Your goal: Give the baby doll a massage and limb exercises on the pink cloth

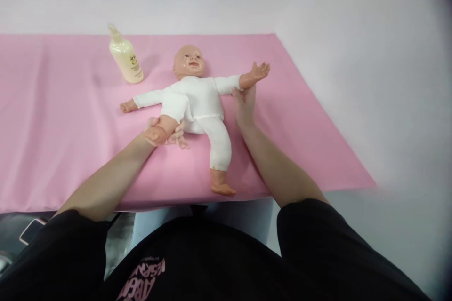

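A baby doll [203,99] with a white cloth body lies on its back on the pink cover, head away from me. My left hand [178,137] is wrapped round the lower part of its leg on the left, raising that leg so the knee bends; the doll's foot hides part of my palm. My right hand [244,103] grips the doll's arm on the right near the wrist, from below, and that arm stretches outward. The doll's other leg lies straight toward me, its foot close to the front edge. Its other arm rests out to the left.
A pump bottle [127,59] of pale yellow liquid stands left of the doll's head. The pink cover [63,122] drapes the table, whose right edge runs beside a white wall [353,56]. Below the table at the left, a phone-like object [32,230] is partly visible.
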Tool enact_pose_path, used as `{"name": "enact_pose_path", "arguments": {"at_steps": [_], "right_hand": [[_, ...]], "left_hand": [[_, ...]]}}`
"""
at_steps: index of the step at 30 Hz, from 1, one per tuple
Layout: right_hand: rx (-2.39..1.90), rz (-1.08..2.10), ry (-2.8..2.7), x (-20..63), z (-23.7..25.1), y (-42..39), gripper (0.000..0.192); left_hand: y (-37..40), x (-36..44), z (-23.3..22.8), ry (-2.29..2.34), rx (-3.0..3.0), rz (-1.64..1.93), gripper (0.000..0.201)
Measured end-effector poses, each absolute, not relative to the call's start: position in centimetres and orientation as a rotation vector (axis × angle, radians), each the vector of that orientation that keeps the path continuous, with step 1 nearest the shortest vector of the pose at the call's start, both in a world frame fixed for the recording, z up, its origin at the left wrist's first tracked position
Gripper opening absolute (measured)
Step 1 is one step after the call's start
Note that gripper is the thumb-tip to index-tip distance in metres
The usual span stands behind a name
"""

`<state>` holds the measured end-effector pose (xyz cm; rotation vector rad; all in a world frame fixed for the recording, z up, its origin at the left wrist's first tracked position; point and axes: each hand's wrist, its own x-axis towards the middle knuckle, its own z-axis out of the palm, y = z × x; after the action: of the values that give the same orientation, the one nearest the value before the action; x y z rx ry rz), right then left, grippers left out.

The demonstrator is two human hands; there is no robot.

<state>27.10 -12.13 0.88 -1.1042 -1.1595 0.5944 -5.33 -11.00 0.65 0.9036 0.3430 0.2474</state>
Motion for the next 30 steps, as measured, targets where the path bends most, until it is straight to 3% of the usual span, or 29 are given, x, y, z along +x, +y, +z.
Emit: {"name": "enact_pose_path", "arguments": {"at_steps": [3, 6, 9, 15, 30], "right_hand": [[-1.084, 0.495, -1.266, 26.4, 1.0, -12.6, 0.072], [-1.077, 0.419, -1.457, 26.1, 0.7, -12.8, 0.058], [-1.056, 0.301, -1.628, 26.0, 0.6, -12.9, 0.042], [-1.151, 0.247, -1.764, 25.7, 0.7, -13.1, 0.032], [-1.100, 0.101, -1.881, 26.0, -0.1, -12.5, 0.035]], "left_hand": [[-11.0, -5.0, 2.2, 0.324, 0.873, 0.407, 0.073], [-11.6, -4.6, 3.0, 0.361, 0.761, 0.500, 0.064], [-11.9, -4.1, 3.0, 0.428, 0.664, 0.538, 0.058], [-11.7, -3.6, 2.5, 0.441, 0.653, 0.514, 0.056], [-12.2, -3.6, 2.6, 0.464, 0.811, 0.444, 0.064]]}}
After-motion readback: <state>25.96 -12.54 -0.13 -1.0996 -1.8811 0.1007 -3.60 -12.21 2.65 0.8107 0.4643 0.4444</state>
